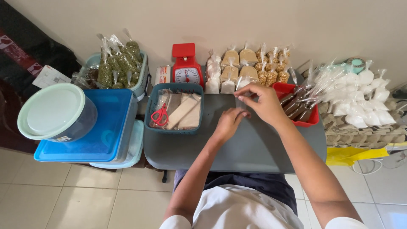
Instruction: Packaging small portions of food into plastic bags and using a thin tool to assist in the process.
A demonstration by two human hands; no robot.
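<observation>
Nearest the camera, at the bottom of the frame, is the person's lap in white and dark cloth, with both forearms reaching up to a grey table (254, 148). At far left sits a round tub with a pale green lid (53, 111) on a blue lidded box (106, 131); above them is a bin of green-filled bags (121, 63). Toward the centre come a teal basket (174, 127) holding red scissors (160, 115) and flat packets, then a red kitchen scale (185, 68). At centre the left hand (229, 123) rests curled on the table, fingertips pressing the lower edge of a thin clear plastic bag (241, 101), while the right hand (260, 99) pinches its top with thumb and forefinger. The bag looks empty, so opening it seems the step in hand; that calls for parting the film. The bag's outline is hard to make out. At right lie a red tray (311, 122) and white-filled bags (364, 106).
</observation>
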